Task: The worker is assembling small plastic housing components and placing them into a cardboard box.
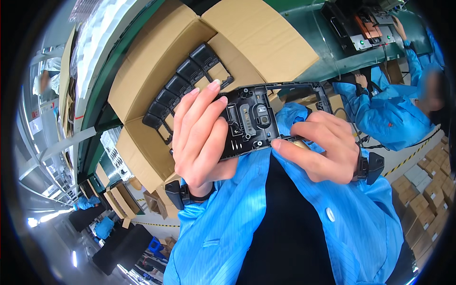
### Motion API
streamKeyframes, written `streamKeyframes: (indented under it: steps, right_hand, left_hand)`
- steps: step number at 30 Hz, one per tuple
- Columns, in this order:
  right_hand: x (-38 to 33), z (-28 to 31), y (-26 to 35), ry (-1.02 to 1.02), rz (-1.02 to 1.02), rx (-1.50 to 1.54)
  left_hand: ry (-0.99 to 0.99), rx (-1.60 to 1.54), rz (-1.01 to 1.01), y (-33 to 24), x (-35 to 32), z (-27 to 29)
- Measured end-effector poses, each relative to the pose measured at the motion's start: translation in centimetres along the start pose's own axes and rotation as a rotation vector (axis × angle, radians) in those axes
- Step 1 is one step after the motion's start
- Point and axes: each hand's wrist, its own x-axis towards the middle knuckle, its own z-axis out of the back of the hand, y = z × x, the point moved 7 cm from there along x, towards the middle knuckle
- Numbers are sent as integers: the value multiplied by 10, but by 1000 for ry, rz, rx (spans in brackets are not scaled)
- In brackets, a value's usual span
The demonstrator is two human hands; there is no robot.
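Between my two hands is a black plastic housing (247, 121) with an open rectangular frame at its right end. Its inner side, with ribs, slots and small screw posts, faces up. My left hand (202, 135) wraps round the housing's left end, fingers lying across it. My right hand (327, 147) grips the lower right edge, its thumb pressed near a corner post. A small brassy piece shows beside the right thumb; I cannot make out what it is. Behind my left hand, several similar black housings (190, 71) stand in a row inside an open cardboard box (156, 61).
A green workbench (304, 61) runs behind the box. At the far right, a person in a blue smock (389, 114) works by a test device (373, 35) with green lights. Stacked cartons (427, 194) stand at the lower right. Black wristbands (178, 194) circle both my wrists.
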Motion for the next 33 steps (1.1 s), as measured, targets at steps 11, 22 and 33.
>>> streamKeyframes:
  steps: [11,22,33]
  right_hand:
    - [4,-7,-8,61,-51,19]
    - [-33,-18,-54,-198,-463,238]
    - [-61,-37,-88,-123,-613,358]
  left_hand:
    - [26,2,39,7,-8,0]
    - [-27,-220,833,80,-101,11]
    - [18,-635,1979,185,-267,-34]
